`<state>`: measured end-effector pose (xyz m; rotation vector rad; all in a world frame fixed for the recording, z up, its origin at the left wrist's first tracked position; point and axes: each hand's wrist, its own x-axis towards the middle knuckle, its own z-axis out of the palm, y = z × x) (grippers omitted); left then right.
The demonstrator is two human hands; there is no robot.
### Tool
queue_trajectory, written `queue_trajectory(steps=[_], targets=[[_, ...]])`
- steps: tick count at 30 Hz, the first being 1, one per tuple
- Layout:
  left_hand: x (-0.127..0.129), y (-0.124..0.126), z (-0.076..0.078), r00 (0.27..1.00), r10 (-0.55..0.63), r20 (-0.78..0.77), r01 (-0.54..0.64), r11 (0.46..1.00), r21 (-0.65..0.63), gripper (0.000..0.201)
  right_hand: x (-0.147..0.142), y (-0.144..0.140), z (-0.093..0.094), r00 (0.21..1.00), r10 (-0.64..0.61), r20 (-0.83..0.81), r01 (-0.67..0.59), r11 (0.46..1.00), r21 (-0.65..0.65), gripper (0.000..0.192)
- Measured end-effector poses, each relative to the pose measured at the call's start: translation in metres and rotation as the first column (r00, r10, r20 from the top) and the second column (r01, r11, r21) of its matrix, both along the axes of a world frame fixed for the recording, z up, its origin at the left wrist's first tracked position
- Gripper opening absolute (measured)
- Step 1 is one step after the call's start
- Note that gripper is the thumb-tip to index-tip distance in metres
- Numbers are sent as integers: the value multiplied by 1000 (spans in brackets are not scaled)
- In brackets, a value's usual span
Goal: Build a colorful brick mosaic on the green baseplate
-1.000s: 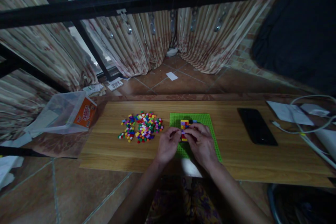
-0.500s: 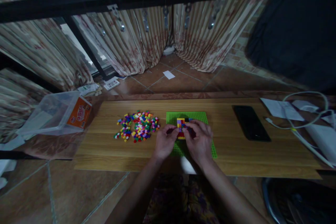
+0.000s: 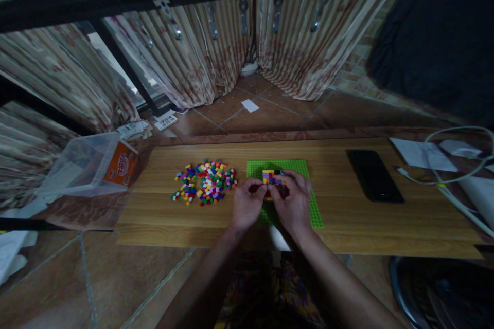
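A green studded baseplate [image 3: 315, 213] lies on the wooden board, partly covered by both hands. On it stands a block of colourful toy bricks [image 3: 267, 177] in yellow, purple, red, blue and black. My left hand [image 3: 247, 201] is closed at the near left side of the bricks, thumb and forefinger pinched; what sits between them is too small to make out. My right hand [image 3: 292, 199] curls round the right side of the bricks, its thumb near the left thumb and its fingers on the block. Left of the plate lies a loose pile of small colourful bricks [image 3: 210, 183].
A black phone [image 3: 375, 176] lies to the right on the wooden board [image 3: 154, 226]. Beyond it are a white cable [image 3: 419, 181] and papers [image 3: 422, 154]. A clear plastic box [image 3: 83, 164] with an orange label stands at the left. Striped curtains [image 3: 208, 67] hang behind.
The whole view has shifted slightly. Both hands stay at the brick block, with the thumbs a little closer together and lower over its near side.
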<state>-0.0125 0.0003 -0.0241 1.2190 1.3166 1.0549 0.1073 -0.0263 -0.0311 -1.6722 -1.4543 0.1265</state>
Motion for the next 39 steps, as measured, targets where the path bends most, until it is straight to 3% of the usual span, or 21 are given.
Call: queue_trajectory(steps=[11, 15, 18, 21, 24, 26, 28, 31, 34, 39], targets=[[-12, -16, 8, 993, -37, 115, 45, 996, -75, 16, 16, -8, 5, 997, 65, -28, -63, 996, 57, 20], [-44, -31, 14, 999, 6, 35, -6, 1000, -15, 16, 15, -20, 16, 993, 105, -62, -97, 988, 122, 17], [-86, -35, 13, 987, 143, -67, -139, 988, 65, 19, 1, -34, 25, 979, 197, -44, -189, 972, 138, 15], [-138, -33, 8, 874, 408, -264, -372, 911, 177, 24, -22, -50, 25, 932, 362, -4, -361, 930, 69, 17], [-183, -28, -1, 610, 588, -531, -504, 805, 312, 28, -46, -58, 15, 860, 510, 13, -510, 860, -5, 21], [-200, -23, -8, 492, 590, -640, -458, 801, 385, 32, -58, -54, 7, 837, 546, 28, -545, 837, -40, 23], [-205, -16, -15, 459, 552, -696, -381, 830, 407, 36, -67, -43, 0, 841, 538, 50, -536, 843, -51, 24], [-200, 1, -22, 468, 487, -738, -291, 873, 391, 43, -77, -18, -3, 838, 540, 78, -536, 842, -63, 27], [-194, 21, -24, 493, 433, -754, -195, 900, 389, 48, -87, 3, -2, 798, 593, 102, -583, 804, -113, 27], [-197, 48, -25, 532, 328, -781, -32, 929, 368, 51, -106, 19, -4, 739, 651, 176, -619, 758, -203, 22]])
